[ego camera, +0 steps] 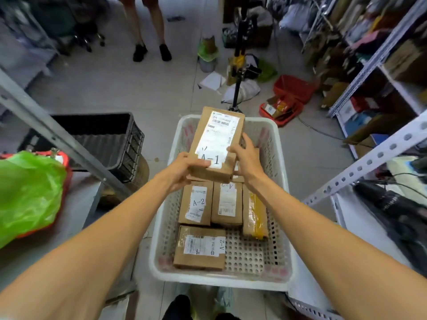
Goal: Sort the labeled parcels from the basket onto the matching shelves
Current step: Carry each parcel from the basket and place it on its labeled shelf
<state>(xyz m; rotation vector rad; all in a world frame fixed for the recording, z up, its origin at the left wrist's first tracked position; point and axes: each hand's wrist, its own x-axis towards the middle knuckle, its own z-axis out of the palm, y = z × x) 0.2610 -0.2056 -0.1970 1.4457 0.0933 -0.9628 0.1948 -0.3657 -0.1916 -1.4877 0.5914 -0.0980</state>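
Observation:
A long brown cardboard parcel [217, 139] with a white label marked A-1 is lifted above the white perforated basket [161, 257]. My left hand [182, 169] grips its near left corner. My right hand [246, 158] grips its near right edge, thumb on top. Inside the basket lie more parcels: one marked A-2 [196, 205], one [227, 204] with an upside-down label beside it, a yellow-taped one [254, 213] at the right, and another A-2 [199, 248] nearest me. What lies under the lifted parcel is hidden.
A metal shelf [76, 218] on my left holds a green plastic bag [25, 195]; a black crate [111, 139] stands behind it. White slotted shelving [369, 162] runs along the right. A tripod [238, 72], a red bin [286, 100] and a person's legs [150, 31] stand ahead.

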